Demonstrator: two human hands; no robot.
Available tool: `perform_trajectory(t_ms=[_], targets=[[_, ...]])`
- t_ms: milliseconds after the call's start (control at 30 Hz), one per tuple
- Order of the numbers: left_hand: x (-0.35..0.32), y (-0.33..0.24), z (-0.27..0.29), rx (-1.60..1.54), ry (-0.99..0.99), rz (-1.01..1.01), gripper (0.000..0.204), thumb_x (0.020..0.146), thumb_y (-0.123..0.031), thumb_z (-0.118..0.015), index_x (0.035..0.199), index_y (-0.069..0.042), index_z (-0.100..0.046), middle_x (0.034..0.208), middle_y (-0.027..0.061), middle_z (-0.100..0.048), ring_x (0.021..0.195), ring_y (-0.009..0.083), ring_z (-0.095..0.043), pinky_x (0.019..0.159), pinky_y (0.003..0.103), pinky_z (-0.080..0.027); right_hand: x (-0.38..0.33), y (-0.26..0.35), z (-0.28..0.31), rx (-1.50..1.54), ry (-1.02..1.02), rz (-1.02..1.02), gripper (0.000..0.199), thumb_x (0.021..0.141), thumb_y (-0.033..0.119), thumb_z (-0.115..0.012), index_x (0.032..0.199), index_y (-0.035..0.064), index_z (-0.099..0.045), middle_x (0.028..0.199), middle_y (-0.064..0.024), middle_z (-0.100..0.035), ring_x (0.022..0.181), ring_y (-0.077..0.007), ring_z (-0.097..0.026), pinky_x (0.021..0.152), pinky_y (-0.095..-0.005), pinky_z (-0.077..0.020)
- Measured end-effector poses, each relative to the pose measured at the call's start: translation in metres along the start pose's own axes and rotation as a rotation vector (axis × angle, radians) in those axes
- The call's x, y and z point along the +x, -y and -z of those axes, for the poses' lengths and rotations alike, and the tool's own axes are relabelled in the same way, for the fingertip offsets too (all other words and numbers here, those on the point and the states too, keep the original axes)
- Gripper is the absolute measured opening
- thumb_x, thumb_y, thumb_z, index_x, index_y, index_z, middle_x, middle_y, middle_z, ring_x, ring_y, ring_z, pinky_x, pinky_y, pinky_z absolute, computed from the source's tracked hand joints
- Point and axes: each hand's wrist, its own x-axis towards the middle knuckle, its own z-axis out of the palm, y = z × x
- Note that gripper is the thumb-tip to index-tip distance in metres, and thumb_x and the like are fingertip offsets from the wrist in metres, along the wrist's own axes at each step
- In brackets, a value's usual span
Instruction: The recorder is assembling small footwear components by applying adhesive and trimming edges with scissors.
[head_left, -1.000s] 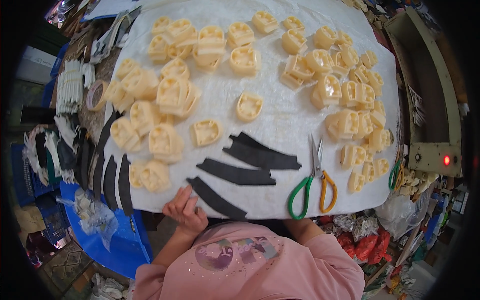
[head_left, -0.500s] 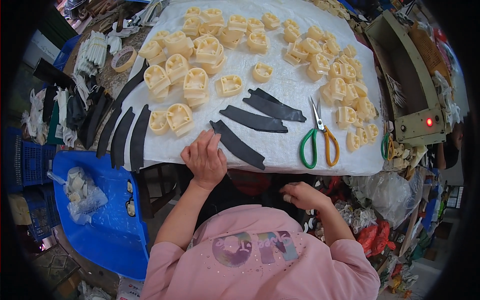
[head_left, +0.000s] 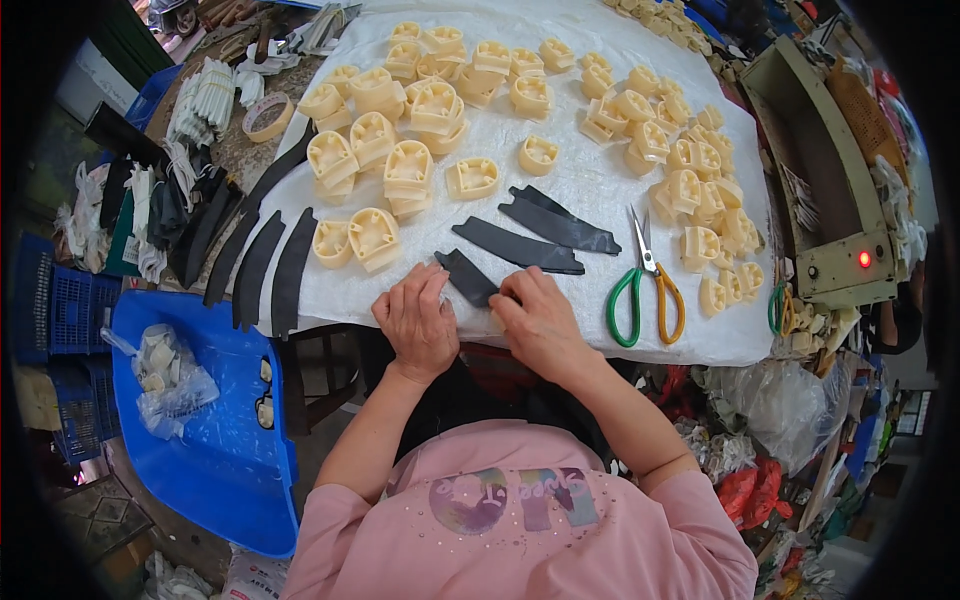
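Black strips (head_left: 270,265) lie at the sheet's left edge. Left hand (head_left: 418,322) rests flat, fingers together, touching the black piece (head_left: 468,277) at the sheet's (head_left: 590,180) near edge. Right hand (head_left: 540,320) covers the piece's near end, fingers curled down on it. Scissors (head_left: 645,285) lie just right; cream parts (head_left: 410,170) lie beyond.

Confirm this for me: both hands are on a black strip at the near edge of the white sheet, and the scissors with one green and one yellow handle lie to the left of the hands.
Not quite. The head view shows the scissors lying to the right of the hands, not the left. The rest holds: the left hand and right hand are on a black strip at the near edge of the white sheet, and the scissors have one green and one yellow handle.
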Motion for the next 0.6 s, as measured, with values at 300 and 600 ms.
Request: perform_trajectory(t_ms=[300,600], targets=[[0.017,-0.014,0.018,-0.047,0.152,0.138,0.037,0.071,-0.009,-0.057,0.108,-0.006,-0.055,0.106,0.0098,-0.056,0.105,0.0280,-0.049,0.091,0.039,-0.028,-0.008,-0.035,0.029,0.003,-0.131,0.028,0.027,0.065,0.000,-0.061,0.091,0.0063,-0.061,0.093,-0.0053,-0.054,0.085,-0.0239,-0.050,0.071,-0.0352,-0.0396],[0.022,-0.012,0.024,-0.186,0.195,0.067,0.033,0.063,0.001,-0.063,0.094,-0.009,-0.063,0.098,0.0057,-0.059,0.099,0.0255,-0.054,0.087,0.037,-0.033,-0.015,-0.042,0.022,0.015,-0.111,-0.016,0.026,0.064,0.001,-0.061,0.089,0.0064,-0.061,0.090,-0.0054,-0.054,0.084,-0.0232,-0.050,0.071,-0.0348,-0.0399]])
